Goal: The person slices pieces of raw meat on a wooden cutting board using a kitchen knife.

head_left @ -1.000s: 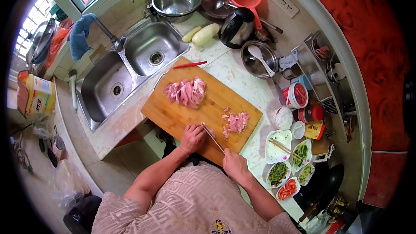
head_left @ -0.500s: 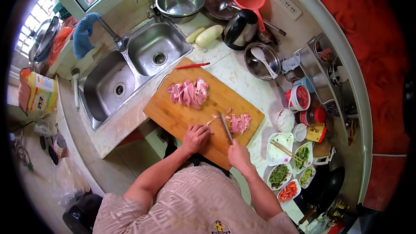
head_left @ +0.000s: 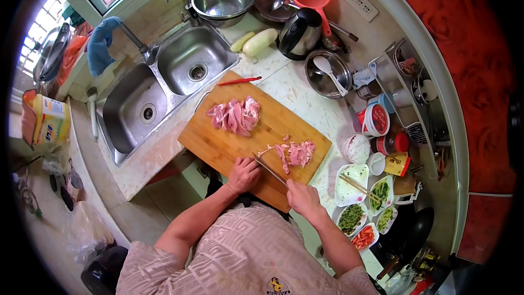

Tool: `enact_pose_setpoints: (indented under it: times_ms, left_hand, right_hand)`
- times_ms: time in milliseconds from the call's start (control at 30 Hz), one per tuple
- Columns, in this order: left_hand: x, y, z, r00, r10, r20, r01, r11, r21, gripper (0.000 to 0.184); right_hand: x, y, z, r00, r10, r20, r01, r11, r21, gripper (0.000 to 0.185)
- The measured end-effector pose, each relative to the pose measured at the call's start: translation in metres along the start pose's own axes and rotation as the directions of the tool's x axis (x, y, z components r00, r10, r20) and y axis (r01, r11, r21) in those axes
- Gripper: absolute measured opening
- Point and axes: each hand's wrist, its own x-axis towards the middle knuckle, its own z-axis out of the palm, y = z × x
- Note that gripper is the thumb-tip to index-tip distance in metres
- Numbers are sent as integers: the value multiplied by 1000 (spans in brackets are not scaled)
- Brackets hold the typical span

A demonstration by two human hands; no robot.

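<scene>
A wooden cutting board [head_left: 218,141] lies across the counter in front of me. My right hand [head_left: 304,197] grips the handle of a kitchen knife [head_left: 271,169], whose blade lies low over the board, its tip close to my other hand. My left hand [head_left: 244,174] rests on the board's near edge with fingers curled and pressed together; what is under them is hidden. Just beyond the blade is a pile of small chopped pink meat [head_left: 299,153]. Larger slices of raw meat [head_left: 236,116] sit farther back. A red chili pepper [head_left: 240,81] lies at the board's far corner.
A double sink [head_left: 164,92] is at the left. Behind the board stand a kettle [head_left: 300,34], peeled pale vegetables [head_left: 260,42] and a steel bowl [head_left: 329,94]. To the right are a dish with chopsticks [head_left: 345,198], chopped greens [head_left: 351,219] and red pieces [head_left: 363,237].
The knife has turned, its tip swinging left and toward me, near my left hand. Some chopped meat has spread toward the blade. The view has shifted slightly.
</scene>
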Motion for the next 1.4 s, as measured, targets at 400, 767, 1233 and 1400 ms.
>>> enact_pose_setpoints:
  times_ms: [400,767,1233,1400]
  left_hand:
    - [4,2,2,999,8,-35,-9,1000,-23,38]
    - [3,4,-1,1000,-26,17,26,1000,-1,24]
    - [3,0,3,999,-8,-49,6,1000,-30,30]
    - [1,2,3,996,-30,-81,24,997,-68,30]
  right_hand:
    - [35,12,11,992,116,-45,-110,986,123,17]
    - [-15,-19,-5,997,80,20,-81,997,22,13]
    - [19,3,22,980,189,-67,-176,970,165,18]
    - [-5,-22,7,991,130,-16,-128,985,113,17]
